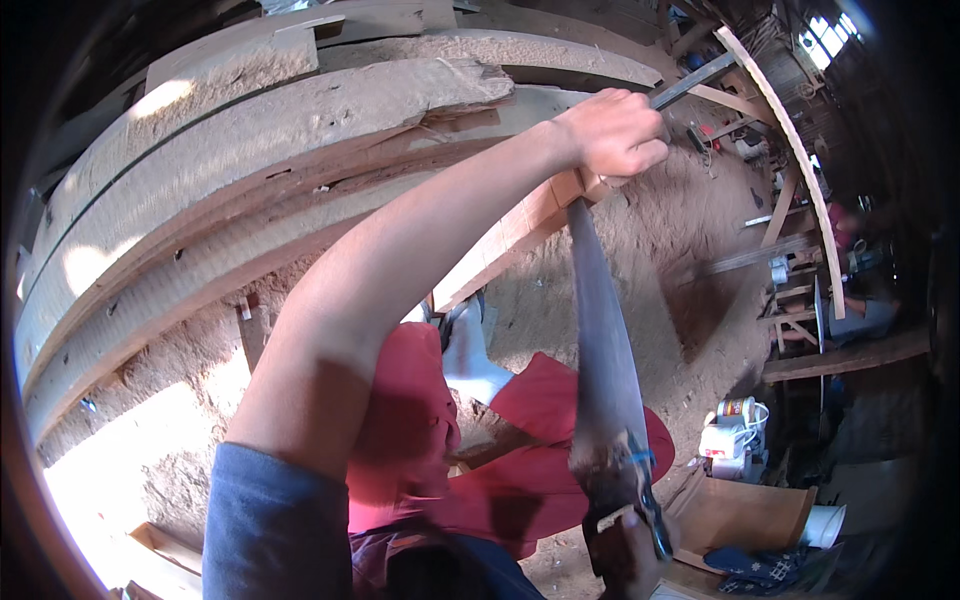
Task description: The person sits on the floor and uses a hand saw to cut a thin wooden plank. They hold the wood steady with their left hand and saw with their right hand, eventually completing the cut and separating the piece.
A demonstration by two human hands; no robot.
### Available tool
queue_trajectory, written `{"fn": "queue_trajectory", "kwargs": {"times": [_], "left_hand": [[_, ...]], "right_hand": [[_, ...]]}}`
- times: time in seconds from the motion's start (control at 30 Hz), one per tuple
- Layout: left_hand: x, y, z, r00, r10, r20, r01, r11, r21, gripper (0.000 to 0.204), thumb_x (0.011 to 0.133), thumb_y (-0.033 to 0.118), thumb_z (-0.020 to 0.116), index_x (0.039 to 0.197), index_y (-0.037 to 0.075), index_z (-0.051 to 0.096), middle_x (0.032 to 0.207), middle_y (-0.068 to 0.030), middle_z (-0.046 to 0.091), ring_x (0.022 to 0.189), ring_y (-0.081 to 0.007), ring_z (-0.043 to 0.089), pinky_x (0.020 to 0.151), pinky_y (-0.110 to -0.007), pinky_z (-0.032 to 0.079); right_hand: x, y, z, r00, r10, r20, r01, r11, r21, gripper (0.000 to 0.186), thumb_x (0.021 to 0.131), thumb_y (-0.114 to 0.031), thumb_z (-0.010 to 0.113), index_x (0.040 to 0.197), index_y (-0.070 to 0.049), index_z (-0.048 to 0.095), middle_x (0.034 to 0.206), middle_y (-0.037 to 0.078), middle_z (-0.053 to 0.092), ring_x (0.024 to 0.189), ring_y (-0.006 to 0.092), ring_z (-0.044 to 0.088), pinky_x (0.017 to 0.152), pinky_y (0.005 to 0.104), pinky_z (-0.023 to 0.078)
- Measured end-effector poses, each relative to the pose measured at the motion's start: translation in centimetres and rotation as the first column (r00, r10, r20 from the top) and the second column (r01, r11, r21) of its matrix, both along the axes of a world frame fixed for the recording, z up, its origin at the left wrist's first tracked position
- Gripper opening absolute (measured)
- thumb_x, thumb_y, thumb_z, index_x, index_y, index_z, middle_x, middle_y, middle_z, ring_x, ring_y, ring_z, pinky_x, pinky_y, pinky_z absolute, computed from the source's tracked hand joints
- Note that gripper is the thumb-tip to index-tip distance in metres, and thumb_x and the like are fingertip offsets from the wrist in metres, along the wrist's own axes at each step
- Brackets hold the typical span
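Note:
A light wooden beam (517, 228) slants up to the right, and my left hand (618, 135) is closed over its far end in a fist-like grip. The fingers' undersides are hidden. My right hand (640, 552), low in the view and partly in shadow, is wrapped round the dark handle of a handsaw (606, 330). The saw's long grey blade points away from me, its narrow front end at the beam just below my left hand. Blue binding shows near the handle. My legs in red trousers (530, 490) are bent beneath, with one foot (470, 350) beside the beam's near end.
Thick rough planks (250, 130) lie stacked on the left and far side. A dark bar (695, 80) runs from behind my left hand to a pale curved strip (800, 150). White containers (728, 440) and a wooden box (745, 512) stand at right on the dusty ground (660, 265).

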State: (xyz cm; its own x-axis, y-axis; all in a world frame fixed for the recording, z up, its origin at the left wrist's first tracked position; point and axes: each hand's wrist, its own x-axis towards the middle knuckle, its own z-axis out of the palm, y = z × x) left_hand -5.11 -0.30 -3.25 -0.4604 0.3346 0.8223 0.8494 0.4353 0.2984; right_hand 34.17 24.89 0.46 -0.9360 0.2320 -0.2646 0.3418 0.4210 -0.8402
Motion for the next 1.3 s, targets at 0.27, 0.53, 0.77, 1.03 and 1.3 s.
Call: {"fn": "queue_trajectory", "kwargs": {"times": [0.27,0.53,0.77,1.03,1.3], "left_hand": [[1.1,0.6,0.2,1.0,-0.021,-0.017,0.021,1.0,-0.005,0.033,0.08,0.024,0.049,0.059,-0.002,0.053,0.06,-0.0259,0.054,0.059,-0.0449,0.054,0.059,-0.053,0.043],[0.9,1.9,-0.3,1.0,-0.007,-0.01,0.007,1.0,-0.012,0.033,0.081,0.025,0.048,0.062,-0.001,0.057,0.061,-0.0259,0.055,0.063,-0.0447,0.056,0.061,-0.053,0.044],[-0.1,-0.1,-0.3,0.998,0.03,-0.046,-0.029,0.999,0.034,0.035,0.08,0.025,0.049,0.06,-0.002,0.055,0.059,-0.0263,0.053,0.059,-0.0453,0.054,0.06,-0.054,0.044],[0.6,0.4,-0.6,0.994,-0.007,-0.106,0.019,0.993,0.113,0.038,0.08,0.026,0.047,0.058,-0.004,0.052,0.057,-0.0265,0.05,0.054,-0.0448,0.051,0.056,-0.052,0.043],[1.0,0.7,-0.3,0.998,0.003,-0.066,-0.003,1.0,-0.013,0.035,0.081,0.024,0.048,0.061,-0.003,0.056,0.058,-0.0255,0.053,0.057,-0.0453,0.053,0.058,-0.053,0.043]], "right_hand": [[-2.6,-2.2,-1.1,0.978,0.039,-0.203,-0.041,0.999,-0.008,0.027,0.091,-0.021,0.063,0.074,0.0,0.061,0.054,0.001,0.05,0.044,0.0084,0.045,0.044,0.0266,0.034],[-3.0,-1.3,0.1,0.99,-0.092,-0.108,0.08,0.99,-0.113,0.025,0.094,-0.019,0.058,0.078,0.0,0.059,0.051,-0.001,0.045,0.042,0.0083,0.043,0.041,0.0261,0.031],[-1.5,1.1,2.0,0.986,-0.069,-0.152,0.06,0.996,-0.064,0.024,0.092,-0.02,0.061,0.076,-0.003,0.054,0.062,0.001,0.051,0.054,0.0157,0.055,0.051,0.035,0.043],[-2.4,0.2,3.4,0.997,-0.064,0.05,0.064,0.998,0.011,0.029,0.09,-0.022,0.063,0.1,0.005,0.066,0.095,0.012,0.068,0.086,0.0167,0.066,0.078,0.0315,0.054],[-2.5,1.7,3.1,0.991,-0.116,0.068,0.125,0.983,-0.137,0.021,0.084,-0.005,0.073,0.101,0.0,0.062,0.092,0.012,0.067,0.08,0.0216,0.067,0.072,0.0342,0.054]]}}
